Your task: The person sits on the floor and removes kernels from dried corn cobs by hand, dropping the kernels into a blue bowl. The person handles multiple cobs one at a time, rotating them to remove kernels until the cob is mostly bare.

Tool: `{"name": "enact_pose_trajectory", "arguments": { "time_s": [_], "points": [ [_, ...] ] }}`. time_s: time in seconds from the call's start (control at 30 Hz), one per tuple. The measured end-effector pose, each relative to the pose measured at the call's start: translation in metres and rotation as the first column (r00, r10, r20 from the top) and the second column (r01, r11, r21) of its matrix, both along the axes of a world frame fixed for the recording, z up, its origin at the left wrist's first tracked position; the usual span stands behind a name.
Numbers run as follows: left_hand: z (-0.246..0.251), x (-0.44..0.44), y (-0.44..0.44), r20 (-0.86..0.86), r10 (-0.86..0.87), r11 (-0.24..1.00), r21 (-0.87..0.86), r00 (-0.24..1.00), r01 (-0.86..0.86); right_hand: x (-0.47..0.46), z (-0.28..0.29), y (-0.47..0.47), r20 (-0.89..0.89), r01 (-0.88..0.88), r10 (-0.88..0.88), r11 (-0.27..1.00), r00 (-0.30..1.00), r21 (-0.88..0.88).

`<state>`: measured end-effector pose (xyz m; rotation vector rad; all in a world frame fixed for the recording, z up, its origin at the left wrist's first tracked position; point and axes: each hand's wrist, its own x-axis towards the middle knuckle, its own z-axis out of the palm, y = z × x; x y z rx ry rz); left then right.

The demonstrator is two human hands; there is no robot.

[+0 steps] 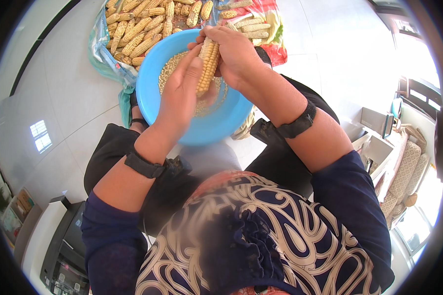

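Over a blue plastic basin [216, 131], both my hands are on one corn cob [209, 68]. Its yellow kernels still cover most of the visible side, while a pale bare strip runs along the upper left. My right hand [237, 53] grips the cob's far end, fingers wrapped behind it. My left hand [179, 90] lies along the left side, its thumb on the cob; some of its fingers are hidden or blurred. Loose corn kernels [168, 72] lie in the bottom of the basin.
Beyond the basin, several corn cobs with kernels [140, 33] are heaped on a plastic sheet [99, 61]. Pale stripped cobs [256, 27] lie at the right on red patterned plastic [278, 51]. A sofa [406, 162] stands at far right, a black cabinet [64, 250] at lower left.
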<state>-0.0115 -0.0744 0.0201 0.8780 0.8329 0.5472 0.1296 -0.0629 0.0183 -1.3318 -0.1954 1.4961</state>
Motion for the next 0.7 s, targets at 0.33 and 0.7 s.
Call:
{"name": "enact_pose_trajectory", "arguments": {
  "time_s": [0.33, 0.7],
  "points": [
    [-0.006, -0.007, 0.008, -0.067, -0.019, 0.999, -0.032, 0.998, 0.017, -0.001, 0.006, 0.005, 0.041, -0.067, 0.069, 0.997, 0.997, -0.050],
    [0.002, -0.008, 0.015, 0.023, 0.079, 0.965, -0.251, 0.997, -0.071, -0.001, -0.004, 0.011, 0.012, -0.040, 0.040, 0.999, 0.999, -0.023]
  ]
}}
